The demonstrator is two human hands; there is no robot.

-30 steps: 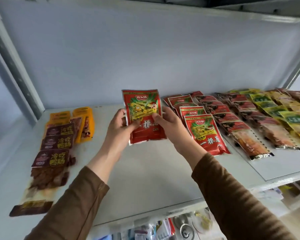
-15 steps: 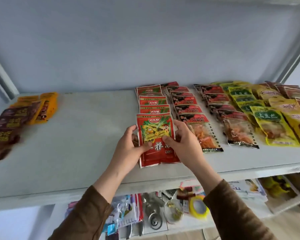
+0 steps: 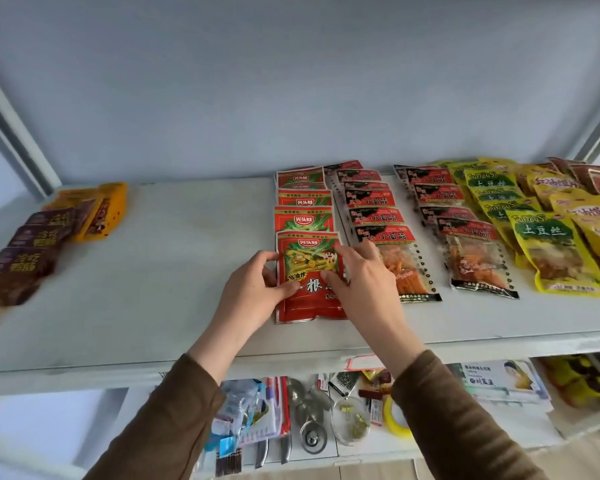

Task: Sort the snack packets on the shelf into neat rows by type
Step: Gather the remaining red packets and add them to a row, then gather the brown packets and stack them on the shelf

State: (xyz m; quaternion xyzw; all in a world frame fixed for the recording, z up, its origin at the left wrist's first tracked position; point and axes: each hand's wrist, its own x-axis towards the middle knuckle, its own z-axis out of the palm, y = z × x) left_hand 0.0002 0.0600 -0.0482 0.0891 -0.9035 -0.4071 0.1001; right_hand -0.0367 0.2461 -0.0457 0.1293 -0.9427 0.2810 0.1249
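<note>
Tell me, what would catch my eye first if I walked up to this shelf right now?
Probably the two hands at the shelf's front centre, the left hand and right hand gripping a red snack packet at the near end of its row. To the right lie yellow packets; at the far left, dark brown packets.

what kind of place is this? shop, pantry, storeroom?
Probably a small shop or stockroom. A white metal shelf holds many identical snack packets in rows, and a lower shelf holds tape and small hardware.

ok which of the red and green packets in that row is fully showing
The front red and green packet, held between the left hand and right hand. The ones behind it show only top strips.
</note>
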